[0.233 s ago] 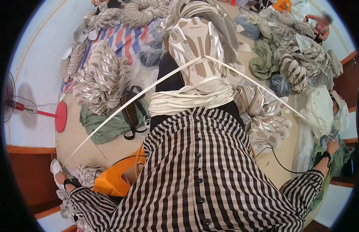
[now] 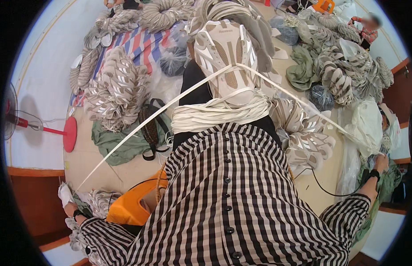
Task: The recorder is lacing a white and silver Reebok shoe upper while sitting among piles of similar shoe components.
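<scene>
A beige and white shoe upper (image 2: 206,48) lies across my lap, tilted up on my dark-trousered legs. One long cream shoelace (image 2: 146,122) runs through its front lacing area and spreads out to both sides, pulled taut. Far out at the lower left, my left hand (image 2: 66,195), with white material over it, is closed at one lace end. My right hand (image 2: 382,163) is closed at the other end, at the far right; its fingertips are small and partly unclear. A thick bundle of cream laces (image 2: 219,113) rests across my thighs, just below the upper.
Coiled stacks of shoe uppers (image 2: 117,88) lie on the floor at left, and more uppers (image 2: 308,142) sit beside my right leg. An orange stool (image 2: 130,204) stands by my left side, near a red-based fan (image 2: 69,135). Another person (image 2: 368,31) sits at the far right.
My left hand has shifted slightly up and outward, and my right hand has risen a little. The lace stays stretched through the upper.
</scene>
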A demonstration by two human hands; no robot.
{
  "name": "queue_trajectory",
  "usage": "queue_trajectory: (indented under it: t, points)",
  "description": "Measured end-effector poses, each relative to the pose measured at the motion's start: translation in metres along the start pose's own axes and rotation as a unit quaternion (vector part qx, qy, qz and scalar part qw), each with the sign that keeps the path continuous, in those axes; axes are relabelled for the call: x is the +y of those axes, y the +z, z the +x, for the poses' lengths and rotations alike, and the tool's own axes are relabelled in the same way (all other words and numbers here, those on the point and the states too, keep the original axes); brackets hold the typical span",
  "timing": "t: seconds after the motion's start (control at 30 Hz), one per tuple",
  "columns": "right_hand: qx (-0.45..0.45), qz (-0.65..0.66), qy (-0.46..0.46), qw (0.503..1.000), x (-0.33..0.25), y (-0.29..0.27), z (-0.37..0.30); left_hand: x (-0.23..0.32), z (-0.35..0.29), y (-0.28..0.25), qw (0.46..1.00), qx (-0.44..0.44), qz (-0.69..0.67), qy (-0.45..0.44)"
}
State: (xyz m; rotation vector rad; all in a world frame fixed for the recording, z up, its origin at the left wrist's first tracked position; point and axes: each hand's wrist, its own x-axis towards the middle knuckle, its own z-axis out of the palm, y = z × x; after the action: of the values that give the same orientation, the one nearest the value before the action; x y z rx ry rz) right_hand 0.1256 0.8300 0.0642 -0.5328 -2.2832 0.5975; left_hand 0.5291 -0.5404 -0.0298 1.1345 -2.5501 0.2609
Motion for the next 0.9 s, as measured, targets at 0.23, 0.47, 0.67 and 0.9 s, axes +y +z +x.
queue_trajectory:
  t: [0.23,0.47,0.67,0.9]
  points:
    - [-0.145,0.260,0.001,0.955,-0.212,0.136,-0.063,0.100,0.062,0.028,0.897,-0.045,-0.402,-0.176]
    - [-0.397,0.364,-0.186,0.822,-0.449,0.250,-0.181,0.470,0.079,-0.042,0.838,-0.066,-0.498,0.214]
    - [-0.357,0.433,-0.232,0.795,-0.515,0.302,-0.240,0.668,0.004,-0.106,0.753,-0.008,-0.545,0.368]
    - [-0.313,0.454,-0.214,0.806,-0.517,0.316,-0.261,0.733,-0.033,-0.088,0.690,-0.081,-0.666,0.270]
